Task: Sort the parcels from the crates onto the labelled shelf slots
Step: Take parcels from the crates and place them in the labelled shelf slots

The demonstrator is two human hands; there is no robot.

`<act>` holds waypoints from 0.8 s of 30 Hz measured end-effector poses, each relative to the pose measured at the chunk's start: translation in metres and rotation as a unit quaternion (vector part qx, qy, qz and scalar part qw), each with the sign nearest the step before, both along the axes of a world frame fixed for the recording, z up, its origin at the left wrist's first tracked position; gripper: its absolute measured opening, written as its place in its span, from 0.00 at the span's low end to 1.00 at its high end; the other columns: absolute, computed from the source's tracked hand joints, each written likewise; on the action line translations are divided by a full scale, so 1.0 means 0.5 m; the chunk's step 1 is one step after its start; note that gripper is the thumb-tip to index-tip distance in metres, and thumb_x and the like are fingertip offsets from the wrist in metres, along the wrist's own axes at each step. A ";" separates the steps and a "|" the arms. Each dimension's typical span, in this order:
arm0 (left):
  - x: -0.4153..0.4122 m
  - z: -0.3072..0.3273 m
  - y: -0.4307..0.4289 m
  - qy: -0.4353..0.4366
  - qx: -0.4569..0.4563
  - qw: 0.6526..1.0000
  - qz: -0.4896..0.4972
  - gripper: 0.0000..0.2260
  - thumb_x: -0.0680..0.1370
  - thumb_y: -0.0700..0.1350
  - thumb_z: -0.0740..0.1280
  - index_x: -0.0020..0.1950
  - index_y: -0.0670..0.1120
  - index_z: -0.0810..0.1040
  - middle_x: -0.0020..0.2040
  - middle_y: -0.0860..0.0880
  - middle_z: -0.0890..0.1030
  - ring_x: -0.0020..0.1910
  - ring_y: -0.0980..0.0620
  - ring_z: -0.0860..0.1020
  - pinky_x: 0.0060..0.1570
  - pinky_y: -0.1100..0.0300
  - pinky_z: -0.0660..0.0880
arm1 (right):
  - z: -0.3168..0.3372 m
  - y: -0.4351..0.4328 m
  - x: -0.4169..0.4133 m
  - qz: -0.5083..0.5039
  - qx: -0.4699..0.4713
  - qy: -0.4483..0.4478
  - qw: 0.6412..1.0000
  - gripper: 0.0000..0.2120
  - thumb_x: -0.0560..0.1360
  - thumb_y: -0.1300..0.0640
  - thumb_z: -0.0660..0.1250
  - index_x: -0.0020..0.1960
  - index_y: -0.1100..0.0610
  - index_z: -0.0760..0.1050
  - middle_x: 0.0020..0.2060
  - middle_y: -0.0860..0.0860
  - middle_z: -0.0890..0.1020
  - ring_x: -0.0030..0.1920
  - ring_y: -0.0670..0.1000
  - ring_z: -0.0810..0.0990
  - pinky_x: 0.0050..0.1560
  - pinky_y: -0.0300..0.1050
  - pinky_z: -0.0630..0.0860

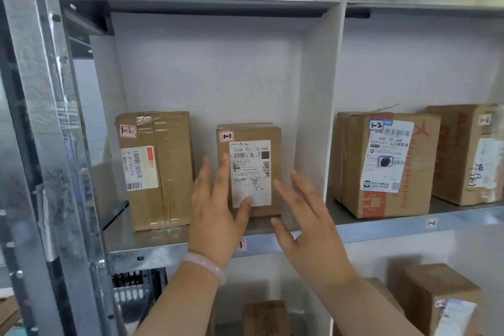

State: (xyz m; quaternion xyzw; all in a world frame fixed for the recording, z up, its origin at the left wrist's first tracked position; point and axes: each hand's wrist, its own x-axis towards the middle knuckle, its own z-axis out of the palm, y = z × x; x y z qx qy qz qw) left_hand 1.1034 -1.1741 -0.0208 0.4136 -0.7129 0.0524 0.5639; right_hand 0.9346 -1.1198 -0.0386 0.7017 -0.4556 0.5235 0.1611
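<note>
Cardboard parcel [252, 169]: left hand [215, 207] spread, touching front; right hand [302, 215] spread just beside.

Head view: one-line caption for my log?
Left hand flat against a small parcel marked 1-1 in the left shelf slot, right hand open beside it.

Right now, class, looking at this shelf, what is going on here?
A person is handling a small box that stands upright in the left slot of a metal shelf. The left hand lies flat against its front label, fingers straight. The right hand hovers open by its right edge, apparently not touching. A taller box stands beside it, apart; both carry a 1-1 sticker. Boxes marked 1-2 sit in the next slot.
</note>
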 end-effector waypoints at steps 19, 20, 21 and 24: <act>-0.450 -0.002 0.100 -0.040 -0.089 0.993 -0.070 0.35 0.74 0.50 0.73 0.77 0.57 0.61 0.79 0.52 0.55 0.74 0.44 0.63 0.68 0.48 0.67 | 0.016 0.059 -0.451 -0.131 -0.037 -0.061 0.989 0.35 0.73 0.51 0.69 0.75 0.39 0.57 0.77 0.49 0.55 0.74 0.54 0.60 0.65 0.49 0.64; -0.461 -0.004 0.092 -0.032 -0.073 0.995 -0.055 0.37 0.73 0.49 0.75 0.77 0.58 0.60 0.79 0.52 0.53 0.74 0.42 0.63 0.68 0.47 0.67 | 0.016 0.048 -0.465 -0.130 -0.024 -0.054 0.990 0.37 0.73 0.52 0.70 0.75 0.38 0.55 0.77 0.50 0.53 0.75 0.54 0.59 0.65 0.49 0.64; -0.469 -0.006 0.084 -0.026 -0.059 0.997 -0.046 0.39 0.72 0.48 0.76 0.77 0.60 0.59 0.79 0.51 0.51 0.75 0.40 0.62 0.68 0.47 0.67 | 0.017 0.038 -0.477 -0.122 -0.009 -0.049 0.991 0.39 0.73 0.52 0.71 0.76 0.37 0.52 0.78 0.49 0.50 0.75 0.54 0.58 0.65 0.50 0.63; -0.485 -0.012 0.060 -0.013 -0.027 0.999 -0.042 0.42 0.71 0.46 0.77 0.77 0.63 0.56 0.80 0.48 0.50 0.76 0.41 0.60 0.70 0.48 0.67 | 0.020 0.014 -0.503 -0.072 0.017 -0.024 0.997 0.41 0.73 0.50 0.70 0.75 0.33 0.48 0.77 0.47 0.50 0.74 0.45 0.57 0.61 0.45 0.68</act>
